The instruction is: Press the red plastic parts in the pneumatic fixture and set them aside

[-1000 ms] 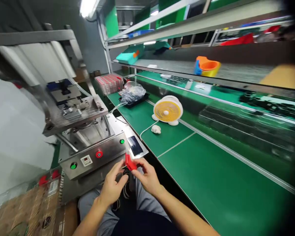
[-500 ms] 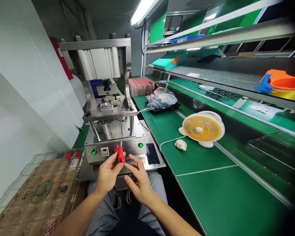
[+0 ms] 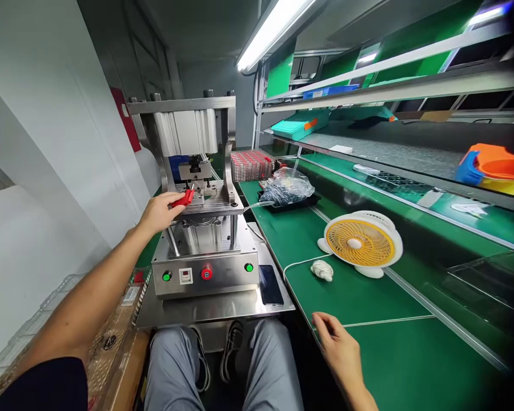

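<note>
My left hand is stretched out to the plate of a steel press machine and pinches a small red plastic part beside the fixture under the press head. My right hand rests on the edge of the green bench with its fingers loosely spread and nothing in it. The machine's front panel carries two green buttons, a red button and a small display.
A phone lies on the steel base right of the machine. A yellow desk fan, a white lump, a black tray with a plastic bag and stacked red parts stand on the bench. A cardboard box sits at my left.
My left hand carried the red part from in front of my lap up to the press plate. My right hand let go of it and dropped onto the bench edge.
</note>
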{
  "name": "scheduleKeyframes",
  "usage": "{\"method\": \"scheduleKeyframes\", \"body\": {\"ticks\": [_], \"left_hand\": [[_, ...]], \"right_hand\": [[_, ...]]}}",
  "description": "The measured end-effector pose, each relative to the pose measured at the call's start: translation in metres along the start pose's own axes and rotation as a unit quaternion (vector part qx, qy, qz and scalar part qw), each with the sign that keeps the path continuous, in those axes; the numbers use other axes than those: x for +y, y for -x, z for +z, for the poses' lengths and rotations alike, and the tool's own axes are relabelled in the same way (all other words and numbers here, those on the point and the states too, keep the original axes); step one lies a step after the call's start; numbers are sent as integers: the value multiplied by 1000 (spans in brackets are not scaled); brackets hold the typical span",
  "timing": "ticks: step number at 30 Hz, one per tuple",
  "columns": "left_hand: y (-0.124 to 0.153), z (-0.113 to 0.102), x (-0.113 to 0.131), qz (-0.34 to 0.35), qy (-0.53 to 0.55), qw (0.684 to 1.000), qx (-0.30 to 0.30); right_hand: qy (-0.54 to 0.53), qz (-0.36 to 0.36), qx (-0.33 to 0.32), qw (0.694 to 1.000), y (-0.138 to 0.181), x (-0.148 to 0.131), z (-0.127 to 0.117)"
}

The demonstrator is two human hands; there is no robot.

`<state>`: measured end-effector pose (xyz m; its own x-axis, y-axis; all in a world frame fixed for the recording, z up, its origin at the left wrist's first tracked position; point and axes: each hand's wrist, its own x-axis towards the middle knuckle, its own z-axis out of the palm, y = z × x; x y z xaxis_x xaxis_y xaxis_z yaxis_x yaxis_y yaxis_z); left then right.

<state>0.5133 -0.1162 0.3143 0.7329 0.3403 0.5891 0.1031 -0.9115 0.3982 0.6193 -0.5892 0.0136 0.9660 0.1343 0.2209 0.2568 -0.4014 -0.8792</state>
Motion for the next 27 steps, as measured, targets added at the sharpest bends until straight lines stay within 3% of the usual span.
{"method": "scheduleKeyframes", "body": {"ticks": [4,8,14,27], "left_hand": [[-23,0,0,7,-41,997,-61],[-31,2,5,12,-54,995,-83],[-30,6,7,-8,-85,995,-53],[-25,6,8,-33,-85,996,-27]], "right_hand": [[56,102,84,990,-5,45,-32],[84,163,106,977,-4,66,-47],[64,202,90,973,-5,64,-47],[93,209,71,971,-4,68,-45]]}}
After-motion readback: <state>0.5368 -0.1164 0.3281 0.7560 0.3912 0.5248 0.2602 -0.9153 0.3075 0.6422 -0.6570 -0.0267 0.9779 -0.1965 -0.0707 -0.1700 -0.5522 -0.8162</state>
